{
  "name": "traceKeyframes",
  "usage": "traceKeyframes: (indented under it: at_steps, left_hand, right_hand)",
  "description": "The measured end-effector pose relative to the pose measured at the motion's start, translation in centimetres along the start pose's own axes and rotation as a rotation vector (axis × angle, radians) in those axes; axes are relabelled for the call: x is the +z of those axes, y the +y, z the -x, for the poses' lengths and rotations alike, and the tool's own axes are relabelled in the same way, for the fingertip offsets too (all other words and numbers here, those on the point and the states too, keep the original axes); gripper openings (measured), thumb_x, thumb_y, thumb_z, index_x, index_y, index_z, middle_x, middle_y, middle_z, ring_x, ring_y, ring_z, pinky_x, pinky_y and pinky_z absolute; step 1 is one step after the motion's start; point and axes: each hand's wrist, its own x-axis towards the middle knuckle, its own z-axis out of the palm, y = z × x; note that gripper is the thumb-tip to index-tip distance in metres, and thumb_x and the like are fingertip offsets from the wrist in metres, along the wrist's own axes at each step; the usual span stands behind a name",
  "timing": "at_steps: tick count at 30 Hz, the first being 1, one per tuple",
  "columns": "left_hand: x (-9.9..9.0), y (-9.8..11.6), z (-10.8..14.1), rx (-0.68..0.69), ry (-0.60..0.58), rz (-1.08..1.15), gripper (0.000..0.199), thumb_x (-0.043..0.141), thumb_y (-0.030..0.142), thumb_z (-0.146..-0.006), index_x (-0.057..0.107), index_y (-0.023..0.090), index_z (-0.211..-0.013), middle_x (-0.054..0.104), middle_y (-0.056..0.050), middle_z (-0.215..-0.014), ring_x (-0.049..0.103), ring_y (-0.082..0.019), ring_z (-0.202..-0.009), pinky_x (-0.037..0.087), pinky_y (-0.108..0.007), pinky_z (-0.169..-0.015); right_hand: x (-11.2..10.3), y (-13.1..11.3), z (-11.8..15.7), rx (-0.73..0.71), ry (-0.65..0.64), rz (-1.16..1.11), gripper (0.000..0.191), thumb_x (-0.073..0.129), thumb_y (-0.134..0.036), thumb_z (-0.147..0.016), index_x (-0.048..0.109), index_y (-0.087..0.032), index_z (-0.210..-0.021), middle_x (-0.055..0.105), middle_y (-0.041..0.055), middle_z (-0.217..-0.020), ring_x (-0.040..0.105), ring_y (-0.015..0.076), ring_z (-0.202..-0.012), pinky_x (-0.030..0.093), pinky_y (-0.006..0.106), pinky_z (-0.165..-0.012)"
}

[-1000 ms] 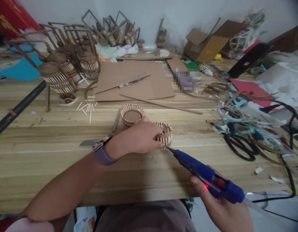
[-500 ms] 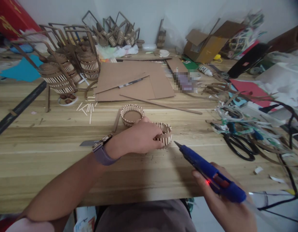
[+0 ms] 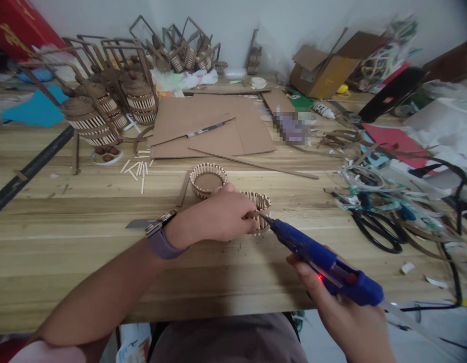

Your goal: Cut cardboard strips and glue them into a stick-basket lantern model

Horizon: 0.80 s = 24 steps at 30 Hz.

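My left hand (image 3: 229, 212) is closed at the near side of a small ring of slatted sticks (image 3: 262, 202) with a brown strip around it. Its fingertips grip the ring's wall and strip, partly hiding them. In my right hand (image 3: 345, 315) is a blue glue gun (image 3: 324, 262), its red light lit and a clear glue stick out of its back. The gun's nozzle lies at the ring, close to my left fingertips; whether it touches the strip I cannot tell. Behind my left hand stands a small round slatted basket (image 3: 203, 190) with a brown base.
Loose sticks (image 3: 142, 169), cardboard sheets (image 3: 214, 113) and a long thin strip (image 3: 252, 163) lie beyond my hands. Finished-looking slatted baskets with handles (image 3: 90, 123) stand at the left. Black-handled scissors (image 3: 381, 232) and tangled strips are at the right. A flat blade (image 3: 138, 224) lies by my left wrist.
My right hand has brought the glue gun left and slightly up, so its nozzle has come from beside the ring to the strip. My left hand keeps its place on the ring.
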Motion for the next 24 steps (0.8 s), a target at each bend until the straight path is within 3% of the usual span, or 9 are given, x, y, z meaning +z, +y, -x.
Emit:
traceKeyframes:
  at_steps: [18, 24]
  left_hand:
    - [0.06, -0.09, 0.03, -0.021, 0.004, -0.003, 0.032, 0.051, 0.032, -0.095, 0.056, 0.017, -0.067, 0.067, -0.003, -0.08, 0.058, -0.022, -0.096, 0.038, -0.033, -0.089]
    - [0.11, -0.12, 0.09, -0.015, 0.005, 0.003, 0.03, 0.051, 0.029, -0.094, 0.057, 0.016, -0.068, 0.067, -0.003, -0.079, 0.058, -0.022, -0.094, 0.038, -0.034, -0.09]
  right_hand:
    - [0.07, -0.05, -0.06, -0.022, 0.068, 0.107, 0.054, 0.055, -0.077, -0.08, 0.065, -0.025, -0.068, 0.062, -0.0005, -0.055, 0.059, 0.0177, -0.051, 0.049, 0.029, -0.051]
    - [0.16, 0.13, -0.08, -0.037, 0.076, 0.156, 0.056, 0.051, -0.079, -0.081, 0.067, -0.026, -0.073, 0.05, -0.0026, -0.044, 0.051, 0.0177, -0.043, 0.051, 0.031, -0.055]
